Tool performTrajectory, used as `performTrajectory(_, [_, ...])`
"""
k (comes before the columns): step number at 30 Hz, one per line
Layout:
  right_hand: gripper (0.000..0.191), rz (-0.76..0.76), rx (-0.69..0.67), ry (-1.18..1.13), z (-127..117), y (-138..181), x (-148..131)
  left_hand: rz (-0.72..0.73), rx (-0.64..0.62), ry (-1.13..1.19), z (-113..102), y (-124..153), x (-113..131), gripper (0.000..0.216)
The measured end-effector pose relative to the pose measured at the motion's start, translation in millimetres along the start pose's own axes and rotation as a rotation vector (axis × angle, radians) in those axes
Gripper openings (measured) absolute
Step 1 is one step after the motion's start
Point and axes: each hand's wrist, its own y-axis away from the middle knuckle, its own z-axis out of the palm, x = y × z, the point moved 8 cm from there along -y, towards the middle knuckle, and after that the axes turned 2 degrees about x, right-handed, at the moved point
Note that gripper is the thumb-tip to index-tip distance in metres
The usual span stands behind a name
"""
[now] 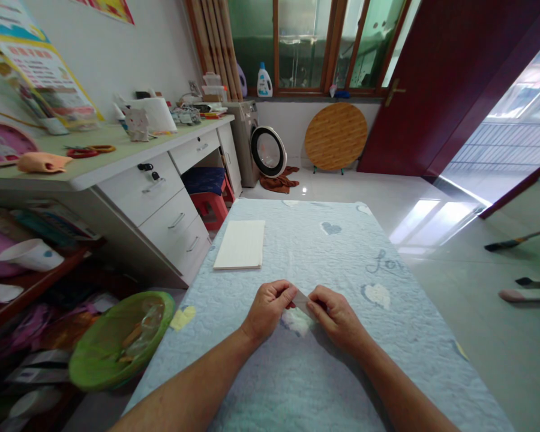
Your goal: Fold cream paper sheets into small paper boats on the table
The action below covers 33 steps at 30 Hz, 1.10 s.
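A small, pale folded piece of paper (301, 300) is stretched between my two hands above the light blue table cover (342, 258). My left hand (272, 307) pinches its left end between thumb and fingers. At the other end, my right hand (335, 313) grips it the same way, with the fingers curled in. Much of the piece is hidden by my fingers. A pad of lined paper (240, 244) lies flat on the cover, ahead and to the left of my hands.
Left of the table stand a green waste basket (164, 327) and a white desk (130, 180) with scissors (90, 151) on top. A red stool (211, 207) is tucked by the desk. Farther off are a washing machine (245, 141) with its door open and a round wooden tabletop (336, 137).
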Motion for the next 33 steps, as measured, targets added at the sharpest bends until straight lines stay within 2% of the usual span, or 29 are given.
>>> performTrajectory(3, [0.018, 0.023, -0.014, -0.005, 2.3, 0.5, 1.5, 0.006, -0.009, 0.002, 1.4, 0.7, 2.3, 0.033])
performTrajectory(11, [0.036, 0.027, -0.044, 0.006, 7.9, -0.3, 3.0, 0.013, -0.088, 0.048, 10.3, 2.4, -2.3, 0.023])
performTrajectory(25, [0.024, 0.065, -0.147, -0.092, 12.8, 0.0, 2.0, -0.057, 0.003, 0.117, 3.6, 0.7, -9.4, 0.049])
performTrajectory(33, [0.022, 0.093, -0.129, -0.031, 11.5, -0.7, 7.5, -0.055, 0.020, 0.114, 1.6, 0.8, -7.5, 0.048])
